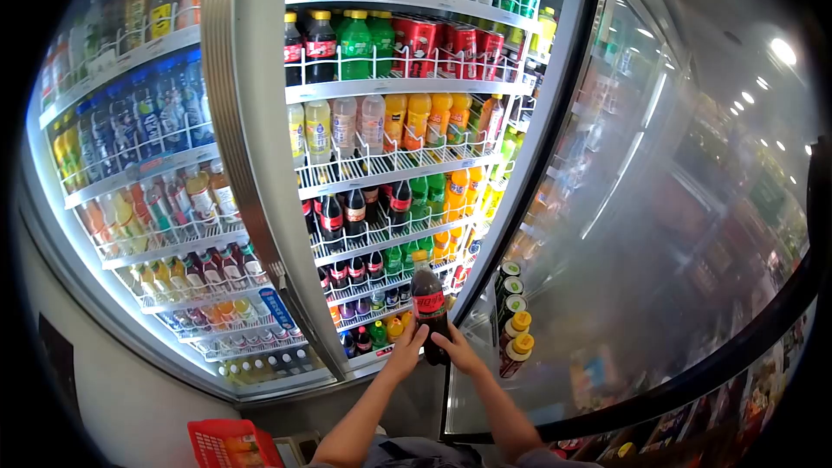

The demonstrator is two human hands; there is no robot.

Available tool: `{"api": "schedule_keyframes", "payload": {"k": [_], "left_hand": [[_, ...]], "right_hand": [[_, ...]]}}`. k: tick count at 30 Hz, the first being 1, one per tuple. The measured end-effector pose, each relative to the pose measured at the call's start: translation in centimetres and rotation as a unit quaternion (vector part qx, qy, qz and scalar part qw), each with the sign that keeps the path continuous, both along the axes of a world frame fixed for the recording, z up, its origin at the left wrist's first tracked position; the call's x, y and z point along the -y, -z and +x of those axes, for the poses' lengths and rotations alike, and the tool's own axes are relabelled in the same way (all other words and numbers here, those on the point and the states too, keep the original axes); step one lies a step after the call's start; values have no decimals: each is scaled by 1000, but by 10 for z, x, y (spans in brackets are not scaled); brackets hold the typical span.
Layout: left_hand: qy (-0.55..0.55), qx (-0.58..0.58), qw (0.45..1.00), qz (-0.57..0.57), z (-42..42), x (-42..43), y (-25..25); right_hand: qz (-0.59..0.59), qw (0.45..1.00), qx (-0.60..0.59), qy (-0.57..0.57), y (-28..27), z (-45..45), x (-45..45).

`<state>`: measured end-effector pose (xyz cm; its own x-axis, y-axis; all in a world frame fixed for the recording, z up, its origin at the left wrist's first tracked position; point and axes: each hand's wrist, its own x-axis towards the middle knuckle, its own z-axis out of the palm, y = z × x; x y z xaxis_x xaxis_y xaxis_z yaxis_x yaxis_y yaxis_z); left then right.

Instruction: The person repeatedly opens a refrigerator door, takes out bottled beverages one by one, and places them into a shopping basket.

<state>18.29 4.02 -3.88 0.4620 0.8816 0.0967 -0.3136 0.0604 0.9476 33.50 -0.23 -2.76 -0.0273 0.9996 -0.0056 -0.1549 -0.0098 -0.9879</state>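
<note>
A dark cola bottle (429,305) with a red label and yellow cap stands nearly upright between my hands, in front of the lower fridge shelves. My left hand (406,352) is closed around its lower left side. On the other side, my right hand (460,351) grips the lower part, thumb against the bottle. Behind it, similar cola bottles (331,215) stand on a wire-fronted shelf (347,253), beside green bottles (419,197) and orange drink bottles (456,195).
To my right the glass fridge door (676,208) stands open and fogged. Several yellow-capped bottles (517,347) and cans (511,286) are near its inner edge. A closed fridge section (147,165) is on the left. Below it sits a red basket (227,444).
</note>
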Motion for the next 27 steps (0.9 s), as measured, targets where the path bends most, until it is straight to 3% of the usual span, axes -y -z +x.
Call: {"api": "schedule_keyframes", "payload": {"k": [3,6,7,11,17,27], "left_hand": [[-102,-50,993,15,-15,23,-8],[-146,-57,988,7,-61,52,-53],[-178,-34,982,58,-72,62,-58],[-225,-33,973,42,-129,112,-59],[-297,-17,954,27,-192,169,-32],[-443,2,896,-44,-282,221,0]], "right_hand": [[63,997,-42,28,5,-40,3],[85,995,-31,-44,-18,-78,10],[64,994,-42,-78,-21,-88,12],[87,981,-25,-174,-29,-139,41],[94,956,19,-278,-10,-195,73],[-13,915,18,-402,13,-303,79]]}}
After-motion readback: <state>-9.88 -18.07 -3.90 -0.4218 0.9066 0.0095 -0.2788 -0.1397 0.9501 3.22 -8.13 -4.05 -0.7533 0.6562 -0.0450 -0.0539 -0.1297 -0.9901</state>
